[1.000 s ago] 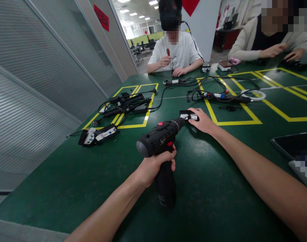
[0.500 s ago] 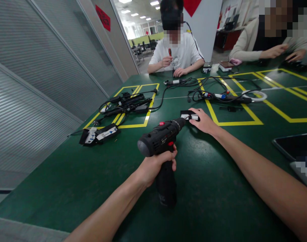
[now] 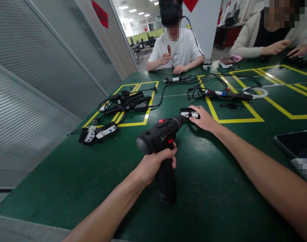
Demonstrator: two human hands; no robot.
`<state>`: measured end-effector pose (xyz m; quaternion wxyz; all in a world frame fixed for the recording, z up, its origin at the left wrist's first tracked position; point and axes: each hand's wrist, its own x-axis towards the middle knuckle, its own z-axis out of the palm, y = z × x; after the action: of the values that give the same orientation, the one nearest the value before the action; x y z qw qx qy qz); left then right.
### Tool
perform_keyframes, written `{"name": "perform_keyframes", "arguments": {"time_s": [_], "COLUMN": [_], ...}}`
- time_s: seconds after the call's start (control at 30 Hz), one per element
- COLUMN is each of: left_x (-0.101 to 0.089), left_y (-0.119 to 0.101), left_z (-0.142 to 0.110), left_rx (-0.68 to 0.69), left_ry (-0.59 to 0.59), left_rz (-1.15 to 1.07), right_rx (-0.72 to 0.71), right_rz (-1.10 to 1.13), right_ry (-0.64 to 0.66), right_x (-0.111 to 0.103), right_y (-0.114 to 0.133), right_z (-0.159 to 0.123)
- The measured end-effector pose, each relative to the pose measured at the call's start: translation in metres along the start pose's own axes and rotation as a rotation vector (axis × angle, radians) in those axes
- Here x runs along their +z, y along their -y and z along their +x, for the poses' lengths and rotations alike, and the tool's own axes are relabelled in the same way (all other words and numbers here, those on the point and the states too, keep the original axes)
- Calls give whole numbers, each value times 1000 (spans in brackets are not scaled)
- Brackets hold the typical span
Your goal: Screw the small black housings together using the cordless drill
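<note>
My left hand (image 3: pixel 155 163) is wrapped round the handle of a black cordless drill (image 3: pixel 160 134) with red buttons. The drill points forward and to the right, its chuck close to a small black-and-white part (image 3: pixel 191 113) on the green table. Fingers of my right hand (image 3: pixel 203 117) grip the right end of that part and partly cover it. The drill's tip appears to meet the part, though the contact is too small to make out.
Left of the drill lie black-and-white open pieces (image 3: pixel 99 132) and a heap of black cables and adapters (image 3: pixel 128 102). A cabled tool (image 3: pixel 226 95) lies beyond my right hand. Across the table (image 3: pixel 67 188), one person (image 3: pixel 178 47) holds a red screwdriver; another person (image 3: pixel 264 37) sits right.
The camera view has shifted slightly. Both hands, the drill and the small part keep nearly the same positions relative to one another.
</note>
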<state>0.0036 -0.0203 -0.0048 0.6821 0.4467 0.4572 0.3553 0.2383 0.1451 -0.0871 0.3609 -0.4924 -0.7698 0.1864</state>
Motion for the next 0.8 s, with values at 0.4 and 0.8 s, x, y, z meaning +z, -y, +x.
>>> {"name": "perform_keyframes", "arguments": {"time_s": [0.4,0.8], "left_x": [-1,-1], "left_y": [2,0], "left_z": [2,2], "left_rx": [12,3], "left_ry": [17,-29], "left_rz": [-7,-10], "right_rx": [23,49], "right_rz": [20,45], "right_ry": [8,25], "right_x": [0,1], "right_y": [-3,-4], "right_z": [1,4]}}
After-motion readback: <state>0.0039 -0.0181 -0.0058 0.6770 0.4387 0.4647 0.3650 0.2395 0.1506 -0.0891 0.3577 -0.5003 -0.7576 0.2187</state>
